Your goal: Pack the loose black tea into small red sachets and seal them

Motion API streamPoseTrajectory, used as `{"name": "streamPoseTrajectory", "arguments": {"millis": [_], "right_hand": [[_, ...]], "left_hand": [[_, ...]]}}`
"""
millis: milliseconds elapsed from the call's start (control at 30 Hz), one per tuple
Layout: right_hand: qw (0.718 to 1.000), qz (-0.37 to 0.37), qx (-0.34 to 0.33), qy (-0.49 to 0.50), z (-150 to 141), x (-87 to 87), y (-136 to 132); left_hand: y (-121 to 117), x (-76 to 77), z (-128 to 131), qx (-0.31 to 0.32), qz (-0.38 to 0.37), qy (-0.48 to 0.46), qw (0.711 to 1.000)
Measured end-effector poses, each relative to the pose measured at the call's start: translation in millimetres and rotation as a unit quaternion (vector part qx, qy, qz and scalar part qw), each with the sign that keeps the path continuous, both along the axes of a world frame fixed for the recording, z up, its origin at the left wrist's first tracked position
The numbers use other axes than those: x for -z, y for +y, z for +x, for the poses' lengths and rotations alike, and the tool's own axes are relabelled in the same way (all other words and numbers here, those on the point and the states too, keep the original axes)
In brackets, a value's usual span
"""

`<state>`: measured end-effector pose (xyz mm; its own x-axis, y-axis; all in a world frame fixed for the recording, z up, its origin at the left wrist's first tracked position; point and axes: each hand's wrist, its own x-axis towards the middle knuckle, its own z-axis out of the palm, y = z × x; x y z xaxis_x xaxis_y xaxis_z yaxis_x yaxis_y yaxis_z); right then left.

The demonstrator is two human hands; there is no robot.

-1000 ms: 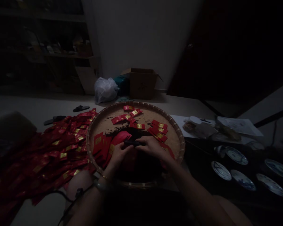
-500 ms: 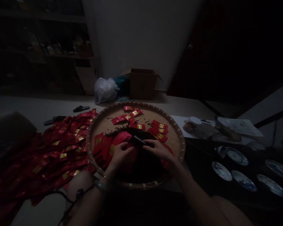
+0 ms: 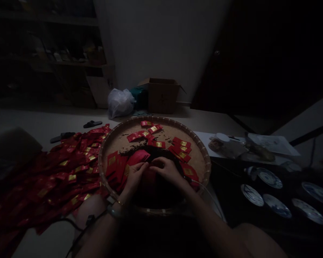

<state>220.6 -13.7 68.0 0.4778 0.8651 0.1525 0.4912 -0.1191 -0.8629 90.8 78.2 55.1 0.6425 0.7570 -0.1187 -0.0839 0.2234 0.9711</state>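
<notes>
A round woven bamboo tray (image 3: 187,130) lies before me, holding dark, dry leaf-like bits (image 3: 134,146) and red packets (image 3: 181,144) with gold labels. My left hand (image 3: 136,175) is closed over its middle, thumb and finger pinching the top of a dim red packet (image 3: 150,177). Bent beside it, my right hand (image 3: 165,169) has its fingertips at the same packet's upper edge. Brighter pink-red packets (image 3: 139,157) lie just beyond my left fingers. By my right wrist is a small dark object (image 3: 187,178) with a pale cable. Shadow hides the tray's near part.
A large heap of red packets (image 3: 80,161) covers the floor at left, near dark slippers (image 3: 93,124). Behind the tray are a white plastic bag (image 3: 121,103) and an open cardboard box (image 3: 163,96). Blue-and-white dishes (image 3: 277,206) and clear bags (image 3: 231,147) lie at right.
The dark flat object between my hands has gone from there; a dark object with a cable now shows by my right wrist. My right hand has moved left, and my fingertips have come together.
</notes>
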Motion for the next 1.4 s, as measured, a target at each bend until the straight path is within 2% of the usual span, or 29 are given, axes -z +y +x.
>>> {"name": "streamPoseTrajectory", "arguments": {"millis": [100, 167, 267, 333, 400, 467, 500, 567, 667, 733, 833, 933, 1033, 1133, 1300, 1400], "right_hand": [[0.998, -0.002, 0.024, 0.059, -13.7, 0.3, 12.4], [0.997, -0.011, 0.010, 0.075, -12.2, 1.0, 12.3], [0.992, -0.065, -0.035, 0.106, 2.7, -4.9, 9.3], [0.986, -0.095, -0.042, 0.131, 18.4, -16.5, 11.3], [0.988, -0.053, -0.006, 0.144, 36.1, -33.6, 17.8], [0.979, 0.057, 0.073, 0.179, 51.9, -51.9, 26.4], [0.969, 0.099, 0.092, 0.205, 57.6, -59.1, 30.2], [0.955, 0.137, 0.103, 0.241, 62.4, -65.7, 35.0], [0.960, 0.086, 0.070, 0.257, 53.0, -50.7, 34.6], [0.963, 0.008, 0.045, 0.265, 40.4, -28.8, 31.3], [0.956, -0.067, -0.009, 0.286, 23.1, 4.4, 25.8], [0.953, -0.081, -0.034, 0.291, 11.9, 24.9, 22.2], [0.957, -0.085, -0.041, 0.275, 1.9, 35.5, 22.0], [0.970, -0.078, -0.060, 0.221, -11.6, 42.7, 25.3], [0.989, -0.044, -0.103, 0.096, -32.8, 49.0, 31.4], [0.990, -0.043, -0.105, 0.087, -38.9, 53.1, 32.5]], "left_hand": [[1.5, 6.2, -0.1, 0.005, 0.001, -0.004, 1.000], [2.9, 11.1, -0.2, 0.006, 0.005, -0.003, 1.000], [5.2, 15.7, -0.7, -0.007, 0.056, -0.001, 0.998], [6.7, 16.2, -1.8, -0.053, 0.110, 0.001, 0.993], [8.8, 15.1, -3.8, -0.140, 0.160, 0.013, 0.977], [12.6, 13.2, -7.5, -0.226, 0.209, 0.042, 0.950], [15.5, 11.9, -10.1, -0.250, 0.242, 0.062, 0.936], [23.4, 9.1, -17.4, -0.235, 0.324, 0.117, 0.909], [37.9, 4.0, -32.1, -0.113, 0.443, 0.267, 0.848], [45.8, 0.5, -41.1, -0.023, 0.442, 0.367, 0.818], [52.2, -4.4, -48.2, 0.069, 0.394, 0.437, 0.806], [53.3, -7.4, -48.1, 0.082, 0.380, 0.436, 0.812], [52.1, -6.9, -46.4, 0.089, 0.396, 0.436, 0.803], [53.3, -3.7, -46.1, 0.092, 0.411, 0.431, 0.798], [64.8, -0.2, -44.6, 0.097, 0.399, 0.386, 0.826], [71.3, -1.4, -43.0, 0.107, 0.410, 0.390, 0.818]]}}
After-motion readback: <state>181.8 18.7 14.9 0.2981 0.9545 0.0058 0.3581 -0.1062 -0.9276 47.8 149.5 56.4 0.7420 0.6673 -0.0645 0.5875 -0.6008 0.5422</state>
